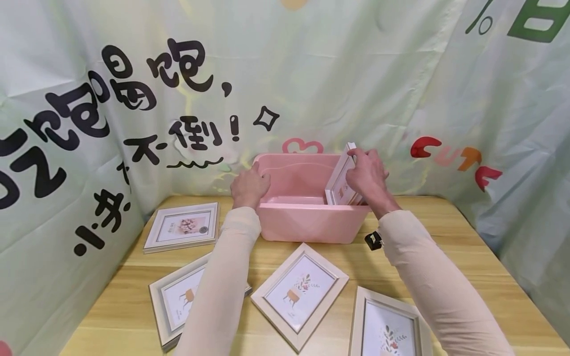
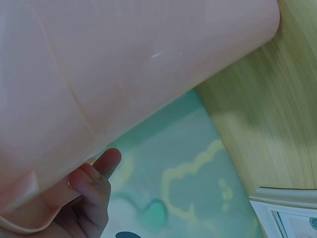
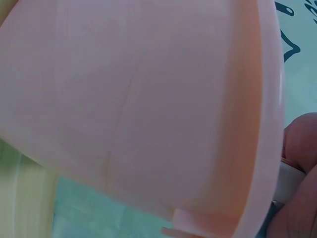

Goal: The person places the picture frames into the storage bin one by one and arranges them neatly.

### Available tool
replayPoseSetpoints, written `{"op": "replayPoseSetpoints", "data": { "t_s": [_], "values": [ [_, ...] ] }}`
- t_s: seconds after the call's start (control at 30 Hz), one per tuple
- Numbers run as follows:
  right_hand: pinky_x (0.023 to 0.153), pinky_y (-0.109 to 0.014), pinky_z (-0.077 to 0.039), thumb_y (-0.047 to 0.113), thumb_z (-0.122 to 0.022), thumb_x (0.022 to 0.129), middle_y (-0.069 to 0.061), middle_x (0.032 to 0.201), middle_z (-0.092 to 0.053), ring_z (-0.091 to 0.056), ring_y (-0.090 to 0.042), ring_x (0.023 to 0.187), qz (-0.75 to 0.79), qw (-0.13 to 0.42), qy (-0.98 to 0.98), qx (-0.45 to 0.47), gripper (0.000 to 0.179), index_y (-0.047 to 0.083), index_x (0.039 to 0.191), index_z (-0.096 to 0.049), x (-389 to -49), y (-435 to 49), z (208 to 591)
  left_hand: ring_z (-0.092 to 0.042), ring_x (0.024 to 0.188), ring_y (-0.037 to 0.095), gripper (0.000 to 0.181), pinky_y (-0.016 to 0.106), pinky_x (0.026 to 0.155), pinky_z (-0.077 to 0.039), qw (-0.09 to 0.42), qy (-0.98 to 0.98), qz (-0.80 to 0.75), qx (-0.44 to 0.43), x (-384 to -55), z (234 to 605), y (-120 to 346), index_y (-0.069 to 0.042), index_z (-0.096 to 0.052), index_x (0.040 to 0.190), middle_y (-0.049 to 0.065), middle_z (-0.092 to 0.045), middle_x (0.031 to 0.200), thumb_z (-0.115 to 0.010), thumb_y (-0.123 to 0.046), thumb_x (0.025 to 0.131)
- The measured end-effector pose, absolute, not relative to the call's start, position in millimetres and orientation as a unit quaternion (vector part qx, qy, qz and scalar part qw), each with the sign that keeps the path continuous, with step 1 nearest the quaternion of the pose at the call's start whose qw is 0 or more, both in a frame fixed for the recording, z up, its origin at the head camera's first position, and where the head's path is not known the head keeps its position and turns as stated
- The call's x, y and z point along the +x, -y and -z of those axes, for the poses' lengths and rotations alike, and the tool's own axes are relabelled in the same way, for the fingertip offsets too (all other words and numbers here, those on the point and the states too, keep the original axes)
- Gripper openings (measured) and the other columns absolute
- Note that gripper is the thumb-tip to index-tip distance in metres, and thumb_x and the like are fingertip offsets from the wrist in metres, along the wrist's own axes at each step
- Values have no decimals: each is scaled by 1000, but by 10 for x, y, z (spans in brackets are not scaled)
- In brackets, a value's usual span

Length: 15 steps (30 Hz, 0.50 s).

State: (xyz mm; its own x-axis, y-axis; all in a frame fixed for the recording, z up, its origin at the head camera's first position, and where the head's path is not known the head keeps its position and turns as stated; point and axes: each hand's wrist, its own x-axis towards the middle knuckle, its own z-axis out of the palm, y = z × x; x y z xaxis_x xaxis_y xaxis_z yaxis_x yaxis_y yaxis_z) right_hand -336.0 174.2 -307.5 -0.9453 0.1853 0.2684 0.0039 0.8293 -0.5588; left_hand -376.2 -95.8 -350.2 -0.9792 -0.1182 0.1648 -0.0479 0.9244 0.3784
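Note:
A pink plastic bin (image 1: 311,222) stands at the back of the wooden table. My left hand (image 1: 250,185) grips its left end at the rim; in the left wrist view, the fingers (image 2: 94,191) curl under the bin's handle lip. With my right hand (image 1: 368,175) I hold a white picture frame (image 1: 340,178) by its upper right edge. That frame leans, tilted, inside the right end of the bin, its lower part hidden by the front wall. The right wrist view shows mostly the bin's outer wall (image 3: 124,99), with fingertips on a pale frame edge (image 3: 288,182) past the rim.
Several more picture frames lie face up: one at the back left (image 1: 182,227), one under the left forearm (image 1: 178,296), one in the middle (image 1: 299,296) and one at the front right (image 1: 389,326). A printed curtain (image 1: 338,89) hangs close behind the bin.

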Motion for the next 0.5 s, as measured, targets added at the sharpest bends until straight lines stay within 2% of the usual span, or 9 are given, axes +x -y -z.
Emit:
{"op": "replayPoseSetpoints", "data": {
  "t_s": [0.17, 0.37, 0.5],
  "values": [
    [89, -60, -27, -1, -49, 79, -21, 127, -45, -43, -37, 112, -272, 152, 949, -46, 61, 16, 138, -50, -3379, -1708, 3119, -65, 88, 39, 61, 48, 73, -54, 88, 977, 185, 50, -3764, 3507, 962, -23, -34, 151, 22, -66, 105, -36, -46, 95],
    [85, -62, -25, 1, -48, 83, -22, 124, -46, -40, -39, 112, -226, 158, 960, -48, 57, 16, 138, -51, -3379, -1708, 3172, -65, 83, 36, 63, 45, 69, -53, 80, 979, 185, 43, -3775, 3517, 926, -23, -32, 152, 22, -66, 101, -36, -48, 95],
    [85, -62, -25, 2, -48, 84, -26, 125, -45, -38, -43, 113, -202, 160, 965, -37, 56, 15, 139, -50, -3396, -1670, 3196, -65, 84, 37, 61, 46, 69, -53, 89, 977, 187, 51, -3775, 3512, 943, -24, -34, 151, 22, -66, 105, -38, -46, 94]
  ]
}}
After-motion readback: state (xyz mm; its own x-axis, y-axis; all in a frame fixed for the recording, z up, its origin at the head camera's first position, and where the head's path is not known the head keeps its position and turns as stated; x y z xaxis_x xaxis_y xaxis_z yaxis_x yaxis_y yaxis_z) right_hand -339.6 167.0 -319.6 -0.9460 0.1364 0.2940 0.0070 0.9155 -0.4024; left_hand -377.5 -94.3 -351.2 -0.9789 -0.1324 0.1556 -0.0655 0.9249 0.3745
